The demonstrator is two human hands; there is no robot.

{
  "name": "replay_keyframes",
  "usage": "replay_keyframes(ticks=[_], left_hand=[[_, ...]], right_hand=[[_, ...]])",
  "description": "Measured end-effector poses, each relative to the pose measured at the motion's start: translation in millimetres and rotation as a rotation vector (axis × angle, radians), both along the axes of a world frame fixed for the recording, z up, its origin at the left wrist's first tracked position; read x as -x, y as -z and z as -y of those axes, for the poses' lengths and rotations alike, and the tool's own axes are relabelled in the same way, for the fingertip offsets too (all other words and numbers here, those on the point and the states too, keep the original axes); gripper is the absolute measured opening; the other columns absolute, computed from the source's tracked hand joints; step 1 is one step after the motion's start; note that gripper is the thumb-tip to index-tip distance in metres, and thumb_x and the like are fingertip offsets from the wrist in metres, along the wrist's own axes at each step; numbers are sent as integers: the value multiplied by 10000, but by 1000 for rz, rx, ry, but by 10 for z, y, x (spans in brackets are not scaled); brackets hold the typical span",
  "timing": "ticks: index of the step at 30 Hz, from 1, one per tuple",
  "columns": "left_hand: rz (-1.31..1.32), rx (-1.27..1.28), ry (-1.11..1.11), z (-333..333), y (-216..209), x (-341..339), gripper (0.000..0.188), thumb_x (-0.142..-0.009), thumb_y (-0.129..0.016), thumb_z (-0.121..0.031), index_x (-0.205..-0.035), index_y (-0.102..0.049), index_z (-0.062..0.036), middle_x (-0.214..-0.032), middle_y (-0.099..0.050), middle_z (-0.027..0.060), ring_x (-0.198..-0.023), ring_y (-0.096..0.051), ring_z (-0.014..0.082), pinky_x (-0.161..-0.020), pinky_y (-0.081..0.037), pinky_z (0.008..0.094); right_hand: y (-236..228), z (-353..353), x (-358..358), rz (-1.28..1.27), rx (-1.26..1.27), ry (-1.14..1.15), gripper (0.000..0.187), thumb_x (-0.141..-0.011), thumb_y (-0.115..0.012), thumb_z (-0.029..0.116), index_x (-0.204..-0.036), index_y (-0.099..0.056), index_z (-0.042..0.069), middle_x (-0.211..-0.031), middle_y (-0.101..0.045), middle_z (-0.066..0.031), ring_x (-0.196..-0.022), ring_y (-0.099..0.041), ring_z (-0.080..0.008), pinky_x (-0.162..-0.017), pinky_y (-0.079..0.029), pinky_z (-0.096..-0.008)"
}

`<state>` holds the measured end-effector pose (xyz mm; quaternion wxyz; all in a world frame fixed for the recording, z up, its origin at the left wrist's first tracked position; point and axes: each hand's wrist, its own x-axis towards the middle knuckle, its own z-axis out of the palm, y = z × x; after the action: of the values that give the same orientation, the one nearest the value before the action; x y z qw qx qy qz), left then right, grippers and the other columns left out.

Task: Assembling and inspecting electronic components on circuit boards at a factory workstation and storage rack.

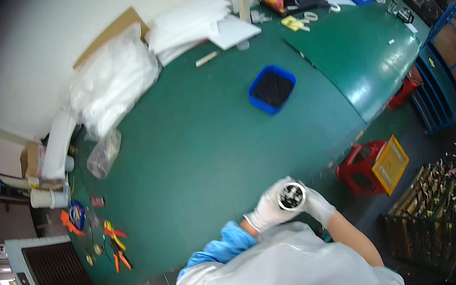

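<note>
We see a round, white-rimmed container [291, 196] held up close to the wearer's body, at the near edge of the green bench [194, 147]; its opening faces us and shows mixed black and white contents too small to make out. The white-gloved left hand [266, 210] grips it from the left, below a blue sleeve [219, 247]. The right hand [318, 206], also gloved, lies against its right side, but its fingers are partly hidden, so we cannot tell how tightly they close.

Farther up the bench, we find a blue tray [262, 108] of small black pieces [273, 88]. Well to the left lie yellow-and-red-handled pliers [113, 230] and, just below them, an orange-handled tool [119, 257]. Beyond these we see a clear plastic bag [105, 154] and stacked white sheets [188, 23]. To the right, a yellow frame [391, 165] leans against a red stool [354, 171].
</note>
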<state>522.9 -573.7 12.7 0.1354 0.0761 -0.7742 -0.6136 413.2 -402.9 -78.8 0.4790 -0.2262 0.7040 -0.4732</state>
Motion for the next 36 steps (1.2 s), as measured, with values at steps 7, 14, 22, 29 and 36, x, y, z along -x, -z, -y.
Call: replay_keyframes(ticks=[7, 14, 22, 29, 36], left_hand=[[-161, 230, 137, 361, -397, 1433, 825, -618, -869, -308, -1277, -477, -6, -1253, -576, 179, -1155, -562, 342, -1000, -428, 420], [105, -158, -494, 798, -15, 1227, 763, -609, -876, -204, -1242, -522, 31, -1176, -605, 163, -1087, -600, 265, -976, -457, 366], [599, -222, -1357, 219, 16, 1349, 764, -663, -819, -163, -1271, -408, 54, -1154, -600, 144, -979, -618, 211, -871, -520, 341], [417, -265, -1276, -289, 231, 2109, 892, -641, -868, -339, -1287, -386, 43, -1210, -588, 172, -1020, -620, 232, -895, -506, 351], [496, -148, -1107, 104, 312, 2382, 892, -669, -832, -430, -1284, -408, 59, -1193, -600, 172, -1031, -622, 260, -926, -489, 360]], right_hand=[[-430, -932, 1510, 230, -285, 688, 398, -959, -521, 403, -1093, -529, 29, -911, -624, -102, -751, -659, -212, -643, -542, -324], [-379, 1150, 3764, -356, -175, 195, 402, -901, -577, 360, -1055, -577, -11, -856, -632, -141, -740, -614, -255, -682, -500, -349], [178, 4247, 5122, -1281, -242, -489, 802, -804, -647, 511, -1406, -368, 60, -1466, -341, -157, -1348, -334, -342, -1035, -379, -498], [661, 5178, 5373, -1279, -119, -545, 788, -737, -718, 503, -1361, -443, 108, -1413, -392, -194, -1292, -376, -372, -1082, -314, -470], [607, 5030, 5387, -1122, -27, -508, 667, -727, -717, 415, -1252, -522, 54, -1214, -565, -205, -1119, -536, -368, -965, -442, -443]])
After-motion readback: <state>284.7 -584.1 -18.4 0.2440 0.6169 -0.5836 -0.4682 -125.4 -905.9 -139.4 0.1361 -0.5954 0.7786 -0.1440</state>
